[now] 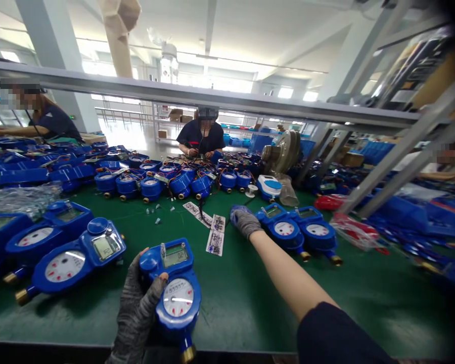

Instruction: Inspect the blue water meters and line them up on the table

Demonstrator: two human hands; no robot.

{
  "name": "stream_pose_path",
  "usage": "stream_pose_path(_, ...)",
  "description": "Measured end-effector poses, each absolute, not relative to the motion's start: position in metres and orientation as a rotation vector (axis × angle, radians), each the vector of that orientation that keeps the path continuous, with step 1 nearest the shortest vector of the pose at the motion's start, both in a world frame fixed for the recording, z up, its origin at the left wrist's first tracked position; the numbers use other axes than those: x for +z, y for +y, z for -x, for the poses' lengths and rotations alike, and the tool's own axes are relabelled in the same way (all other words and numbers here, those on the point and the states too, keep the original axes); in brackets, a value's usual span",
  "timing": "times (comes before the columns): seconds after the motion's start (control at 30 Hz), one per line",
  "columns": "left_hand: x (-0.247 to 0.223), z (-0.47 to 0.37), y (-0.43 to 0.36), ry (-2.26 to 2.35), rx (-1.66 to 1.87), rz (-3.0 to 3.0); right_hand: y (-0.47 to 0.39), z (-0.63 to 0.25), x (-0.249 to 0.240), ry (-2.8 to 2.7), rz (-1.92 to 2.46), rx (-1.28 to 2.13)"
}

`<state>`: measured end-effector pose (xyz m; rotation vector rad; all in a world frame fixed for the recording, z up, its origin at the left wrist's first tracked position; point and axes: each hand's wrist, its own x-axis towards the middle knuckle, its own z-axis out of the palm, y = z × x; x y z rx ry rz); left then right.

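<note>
My left hand [138,303], in a grey knit glove, grips a blue water meter [176,288] with a white dial and a small display, near the table's front edge. My right hand [245,221], also gloved, is stretched out over the green table [250,303]; it hovers beside printed label strips [215,235] and next to two blue meters [299,230] on its right. Whether its fingers hold anything I cannot make out.
Several finished blue meters [66,253] lie at the left. A row of meters with loose wires [167,184] fills the far side. Two people work across the table, and part of a third shows at the right. A fan [282,151] and slanting metal frame bars [398,162] stand at the right.
</note>
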<state>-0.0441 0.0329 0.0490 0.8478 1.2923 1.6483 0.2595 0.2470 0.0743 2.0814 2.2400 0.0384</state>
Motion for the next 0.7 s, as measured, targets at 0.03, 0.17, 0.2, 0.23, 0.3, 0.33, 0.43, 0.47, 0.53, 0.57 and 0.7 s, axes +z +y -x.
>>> stream_pose_path(0.03,0.049,0.044,0.033,1.294,1.649,-0.849,0.250,-0.261,0.074,2.241,-2.062,0.030)
stream_pose_path(0.17,0.051,0.042,0.032,1.301,1.637,-0.844,0.260,-0.266,0.073,2.208,-1.984,-0.032)
stream_pose_path(0.2,0.051,0.041,0.032,1.294,1.631,-0.837,0.264,-0.266,0.074,2.191,-1.969,-0.044)
stream_pose_path(0.23,0.052,0.041,0.032,1.286,1.629,-0.824,0.268,-0.266,0.074,2.171,-1.955,-0.056)
stream_pose_path(0.3,0.051,0.041,0.032,1.274,1.636,-0.793,0.275,-0.264,0.074,2.134,-1.927,-0.074)
stream_pose_path(0.33,0.051,0.041,0.032,1.273,1.646,-0.792,0.279,-0.263,0.075,2.118,-1.914,-0.080)
stream_pose_path(0.43,0.049,0.043,0.032,1.274,1.664,-0.826,0.284,-0.260,0.075,2.095,-1.886,-0.082)
stream_pose_path(0.47,0.048,0.043,0.032,1.265,1.661,-0.832,0.284,-0.260,0.075,2.094,-1.881,-0.081)
stream_pose_path(0.53,0.048,0.044,0.032,1.253,1.652,-0.815,0.281,-0.261,0.075,2.106,-1.874,-0.078)
stream_pose_path(0.57,0.049,0.044,0.032,1.251,1.651,-0.806,0.279,-0.263,0.075,2.117,-1.873,-0.075)
stream_pose_path(0.7,0.050,0.043,0.031,1.254,1.655,-0.796,0.273,-0.268,0.074,2.169,-1.882,-0.044)
